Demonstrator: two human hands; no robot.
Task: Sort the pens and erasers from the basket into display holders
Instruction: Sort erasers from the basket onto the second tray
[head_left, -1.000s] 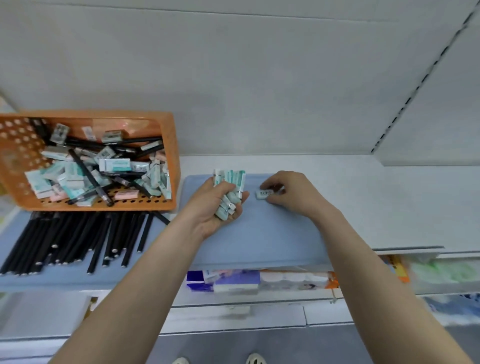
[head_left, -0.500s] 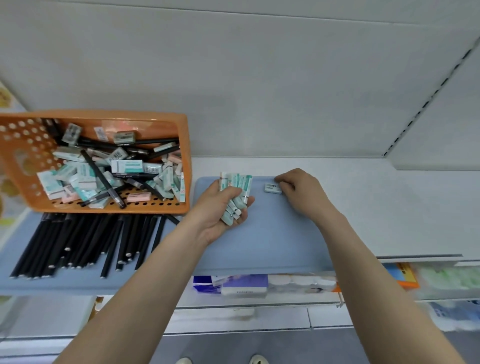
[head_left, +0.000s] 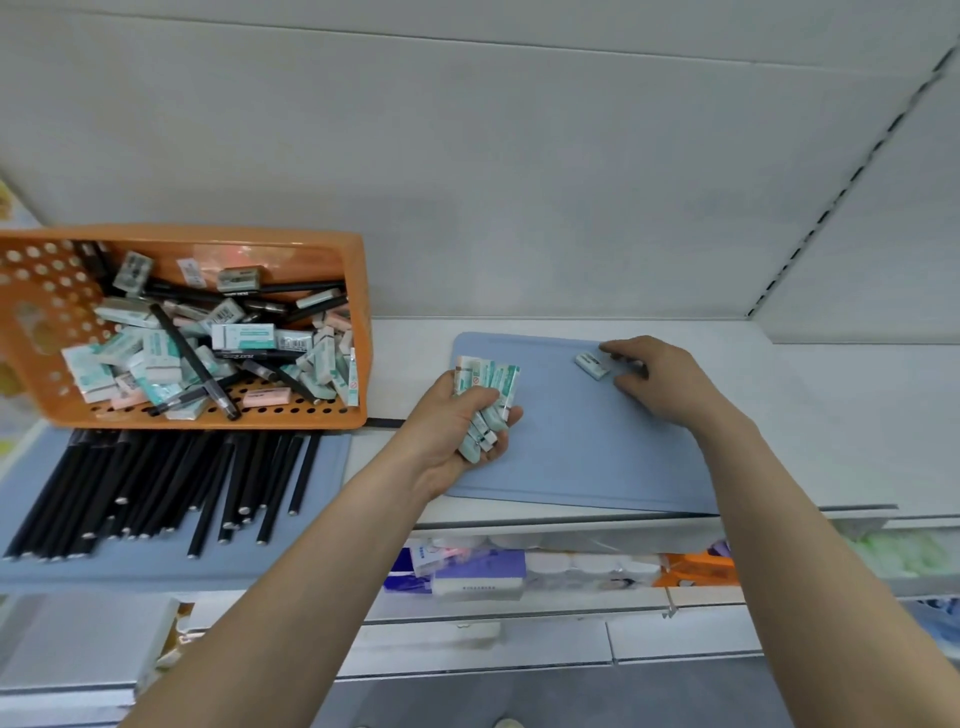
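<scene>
The left hand (head_left: 457, 431) grips a bunch of erasers (head_left: 485, 384), fingers curled tight. One eraser (head_left: 592, 365) lies slanted on the blue mat (head_left: 571, 467), just left of the right hand (head_left: 654, 376). That hand's loose, bent fingertips hold nothing. The bunch is further left.

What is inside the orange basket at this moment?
The orange basket holds a loose pile of erasers, teal-white and pink, with black pens crossing them. Anything beneath the pile is covered; only the front strip of the perforated floor shows.
</scene>
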